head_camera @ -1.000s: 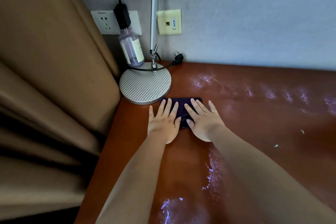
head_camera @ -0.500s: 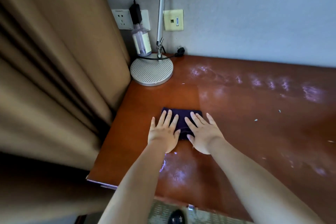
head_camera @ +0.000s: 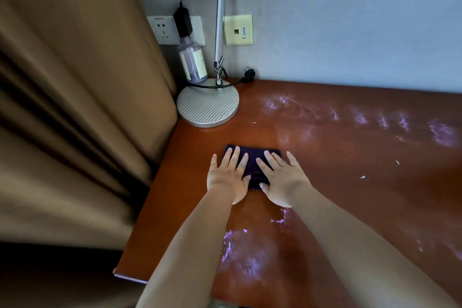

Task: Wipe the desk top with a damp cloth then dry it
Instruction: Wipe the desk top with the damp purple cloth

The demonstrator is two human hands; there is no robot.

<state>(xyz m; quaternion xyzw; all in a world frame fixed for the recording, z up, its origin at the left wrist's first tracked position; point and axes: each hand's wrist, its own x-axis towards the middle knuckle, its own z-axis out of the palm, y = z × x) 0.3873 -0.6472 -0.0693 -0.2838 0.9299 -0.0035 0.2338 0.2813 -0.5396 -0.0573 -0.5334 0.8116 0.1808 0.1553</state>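
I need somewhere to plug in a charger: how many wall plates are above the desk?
2: a white socket plate by the curtain, partly covered by a black adapter, and a cream plate right of the lamp pole.

This looks like a bedroom or hotel-style room with a work corner. A reddish-brown wooden desk top meets a plain grey wall at the upper right. Heavy tan curtains fill the left. At upper centre stand a silver round-based desk lamp, white wall sockets and a cream data port plate.
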